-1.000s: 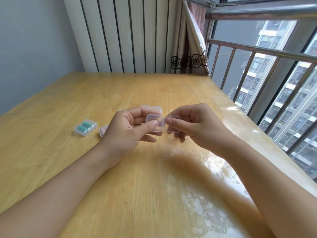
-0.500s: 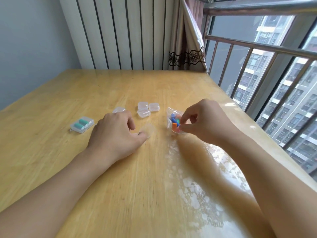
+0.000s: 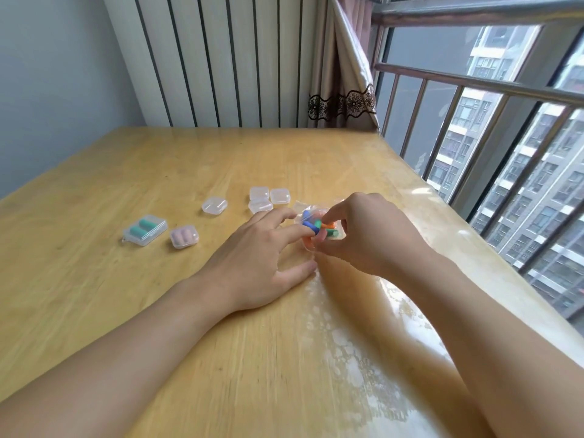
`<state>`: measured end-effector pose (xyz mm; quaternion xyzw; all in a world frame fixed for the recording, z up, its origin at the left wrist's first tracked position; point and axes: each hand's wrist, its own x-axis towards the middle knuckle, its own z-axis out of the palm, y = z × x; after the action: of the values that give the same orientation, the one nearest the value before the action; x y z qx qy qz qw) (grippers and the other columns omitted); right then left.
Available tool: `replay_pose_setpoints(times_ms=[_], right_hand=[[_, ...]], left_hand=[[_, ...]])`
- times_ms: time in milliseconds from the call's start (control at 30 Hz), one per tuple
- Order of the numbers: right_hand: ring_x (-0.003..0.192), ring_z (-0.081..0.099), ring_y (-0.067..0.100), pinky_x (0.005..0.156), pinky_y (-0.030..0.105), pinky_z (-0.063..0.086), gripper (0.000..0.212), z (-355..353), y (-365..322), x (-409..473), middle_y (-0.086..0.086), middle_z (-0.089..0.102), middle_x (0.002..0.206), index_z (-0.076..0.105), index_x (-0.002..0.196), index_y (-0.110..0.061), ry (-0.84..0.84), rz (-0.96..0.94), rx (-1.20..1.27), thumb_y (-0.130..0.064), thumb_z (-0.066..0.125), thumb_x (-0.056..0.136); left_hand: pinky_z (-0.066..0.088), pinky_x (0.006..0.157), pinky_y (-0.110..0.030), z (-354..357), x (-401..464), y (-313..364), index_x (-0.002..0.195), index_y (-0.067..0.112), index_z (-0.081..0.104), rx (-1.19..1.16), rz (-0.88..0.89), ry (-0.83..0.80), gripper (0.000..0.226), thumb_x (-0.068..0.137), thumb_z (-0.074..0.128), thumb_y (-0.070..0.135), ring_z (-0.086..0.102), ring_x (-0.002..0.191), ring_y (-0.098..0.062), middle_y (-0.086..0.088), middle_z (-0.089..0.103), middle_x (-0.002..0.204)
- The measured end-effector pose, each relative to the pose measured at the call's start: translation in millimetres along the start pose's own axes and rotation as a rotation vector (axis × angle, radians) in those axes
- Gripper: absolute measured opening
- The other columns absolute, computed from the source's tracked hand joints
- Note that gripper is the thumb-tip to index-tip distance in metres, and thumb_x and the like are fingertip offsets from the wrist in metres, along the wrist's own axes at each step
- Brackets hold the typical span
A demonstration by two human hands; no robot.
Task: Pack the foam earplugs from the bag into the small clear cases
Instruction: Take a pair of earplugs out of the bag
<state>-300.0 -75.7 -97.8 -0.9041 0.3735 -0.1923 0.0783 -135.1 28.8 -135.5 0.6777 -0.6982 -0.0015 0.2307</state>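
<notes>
Two cases are already sitting filled at the left of the table [image 3: 94, 295] in the head view: a case with teal earplugs [image 3: 145, 230] and, just beside it, a case with pink earplugs [image 3: 184, 236]. Four empty clear cases [image 3: 214, 205] are lying farther back, three of them clustered together. Your right hand [image 3: 363, 235] is pinching the clear bag of earplugs [image 3: 316, 227], thumb below and curled fingers on top. Your left hand [image 3: 256, 257] is lying flat with fingers straight, one fingertip touching the bag's near edge and gripping nothing. You are working the bag open, I judge, so try holding its mouth steady with the right hand while drawing out a matching pair. Foam plugs roll easily, so keep the bag low and an open case near before lifting any out.
</notes>
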Motion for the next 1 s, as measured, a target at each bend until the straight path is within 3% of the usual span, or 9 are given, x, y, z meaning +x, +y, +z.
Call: replay_pose_setpoints(times_ms=[167, 367, 533, 633, 833, 1000], right_hand=[[0.078, 0.064, 0.027, 0.055, 0.031, 0.041, 0.038, 6, -3, 2, 0.002, 0.069, 0.089, 0.074, 0.107, -0.024, -0.026, 0.027, -0.046, -0.054, 0.063, 0.086], [0.079, 0.065, 0.025, 0.065, 0.033, 0.053, 0.031, 10, -4, 2, 0.002, 0.073, 0.094, 0.074, 0.11, -0.029, -0.027, 0.041, 0.066, -0.041, 0.063, 0.084], [0.068, 0.06, 0.023, 0.056, 0.032, 0.045, 0.019, 7, 0, 5, -0.004, 0.057, 0.071, 0.076, 0.099, -0.026, -0.093, 0.055, 0.11, -0.029, 0.062, 0.085], [0.068, 0.062, 0.024, 0.059, 0.036, 0.052, 0.009, 8, 1, 6, -0.003, 0.059, 0.071, 0.076, 0.087, -0.026, -0.11, 0.038, 0.092, -0.029, 0.067, 0.086], [0.078, 0.063, 0.024, 0.063, 0.032, 0.049, 0.015, 12, 9, 12, 0.001, 0.063, 0.083, 0.073, 0.1, -0.018, -0.12, 0.081, 0.065, -0.022, 0.064, 0.089], [0.079, 0.064, 0.034, 0.072, 0.043, 0.057, 0.016, 21, 9, 15, 0.011, 0.066, 0.091, 0.067, 0.094, -0.009, -0.049, 0.092, -0.048, -0.022, 0.059, 0.095]], left_hand=[[0.041, 0.106, -0.031, 2, 1, 0, 0.13, 0.039, 0.061, -0.012, 0.017, 0.022, 0.058, 0.08, 0.05, 0.067, 0.046, 0.125, -0.01, 0.016, 0.053, 0.13], [0.043, 0.103, -0.034, 3, 3, 0, 0.126, 0.034, 0.062, -0.051, 0.001, 0.087, 0.048, 0.085, 0.058, 0.059, 0.051, 0.118, -0.01, 0.018, 0.063, 0.121], [0.04, 0.105, -0.034, 2, 4, 10, 0.142, 0.042, 0.044, 0.034, -0.038, 0.056, 0.056, 0.09, 0.045, 0.064, 0.046, 0.121, -0.009, 0.019, 0.058, 0.12], [0.033, 0.108, -0.03, 4, 7, 16, 0.146, 0.042, 0.042, 0.152, -0.034, 0.015, 0.058, 0.093, 0.04, 0.066, 0.043, 0.122, -0.01, 0.015, 0.053, 0.119], [0.038, 0.097, -0.031, 14, 20, 38, 0.11, 0.027, 0.061, 0.124, -0.151, 0.101, 0.035, 0.094, 0.04, 0.05, 0.051, 0.109, -0.017, 0.009, 0.058, 0.108], [0.042, 0.081, -0.033, 18, 28, 41, 0.107, 0.017, 0.059, 0.113, -0.312, 0.097, 0.03, 0.101, 0.04, 0.04, 0.055, 0.108, -0.022, 0.0, 0.057, 0.112]])
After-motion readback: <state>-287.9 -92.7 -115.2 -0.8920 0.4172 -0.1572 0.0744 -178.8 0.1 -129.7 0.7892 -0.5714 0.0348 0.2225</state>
